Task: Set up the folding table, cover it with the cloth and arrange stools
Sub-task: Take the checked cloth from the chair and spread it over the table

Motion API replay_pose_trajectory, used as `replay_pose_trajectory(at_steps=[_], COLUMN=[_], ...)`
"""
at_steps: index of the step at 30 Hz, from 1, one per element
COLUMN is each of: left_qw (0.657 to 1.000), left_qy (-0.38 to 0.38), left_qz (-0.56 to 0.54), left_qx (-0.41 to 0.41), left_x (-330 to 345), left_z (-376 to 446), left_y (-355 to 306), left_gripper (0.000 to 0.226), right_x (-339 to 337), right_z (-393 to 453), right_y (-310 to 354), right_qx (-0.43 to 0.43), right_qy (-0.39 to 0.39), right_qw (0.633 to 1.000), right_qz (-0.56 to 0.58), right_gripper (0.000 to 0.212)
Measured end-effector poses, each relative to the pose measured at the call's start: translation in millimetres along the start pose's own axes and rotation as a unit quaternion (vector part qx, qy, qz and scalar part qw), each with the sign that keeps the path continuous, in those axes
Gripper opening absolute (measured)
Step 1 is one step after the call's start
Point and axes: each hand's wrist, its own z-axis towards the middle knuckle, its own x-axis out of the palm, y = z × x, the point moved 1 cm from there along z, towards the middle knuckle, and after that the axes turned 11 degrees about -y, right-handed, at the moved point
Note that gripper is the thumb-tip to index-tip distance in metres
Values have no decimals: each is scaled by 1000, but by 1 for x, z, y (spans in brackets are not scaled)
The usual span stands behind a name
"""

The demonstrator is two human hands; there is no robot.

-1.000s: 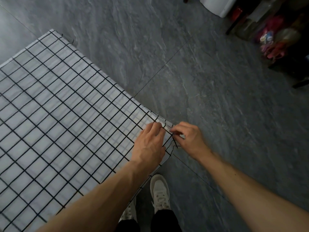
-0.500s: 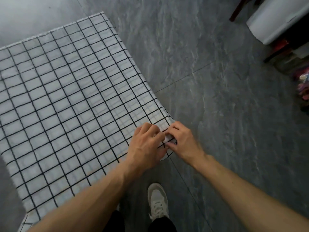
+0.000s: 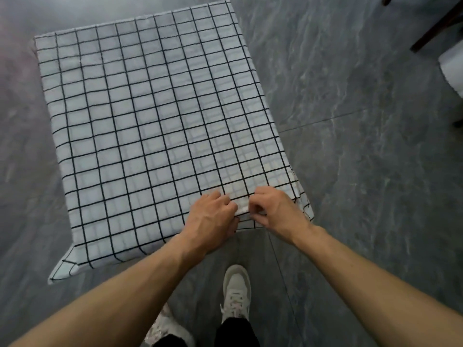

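Note:
A white cloth with a black grid (image 3: 150, 121) lies spread over the folding table, which it hides completely. Its corners hang down at the near left and near right. My left hand (image 3: 213, 216) and my right hand (image 3: 275, 209) sit close together at the cloth's near edge, towards the right corner. Both have curled fingers and pinch a small fold of the cloth between them. No stool is in view.
Grey stone-look floor tiles (image 3: 363, 171) surround the table. Dark wooden furniture legs (image 3: 436, 28) and a white object (image 3: 453, 68) stand at the far right. My feet in pale shoes (image 3: 236, 294) are just below the table's near edge.
The view has swung left, bringing the whole cloth-covered top into sight. Both hands have shifted from the cloth's right corner a little left along the near edge, still pinching it.

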Motion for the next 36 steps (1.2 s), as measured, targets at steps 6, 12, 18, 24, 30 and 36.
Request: replay_pose_trajectory(at_steps=[6, 12, 18, 24, 30, 36], left_qw=[1000, 999, 997, 994, 990, 988], left_qy=[-1, -19, -48, -47, -41, -52], left_qz=[-11, -11, -41, -6, 8, -2], left_qx=[0, -31, -54, -103, -138, -144], left_x=[-9, -13, -14, -22, -30, -31], left_z=[-35, -66, -71, -110, -153, -151], left_y=[34, 57, 58, 84, 111, 113], left_gripper=[24, 23, 23, 31, 26, 24], right_x=[7, 20, 52, 61, 66, 97], right_z=[4, 19, 36, 31, 53, 53], right_y=[11, 75, 106, 110, 148, 189], right_qx=[48, 7, 27, 21, 53, -75], right_qy=[-1, 23, 80, 42, 127, 122], right_qw=[996, 984, 988, 980, 950, 975], right_qz=[-79, -176, -126, -191, -282, -171], right_gripper=[26, 32, 30, 18, 23, 17])
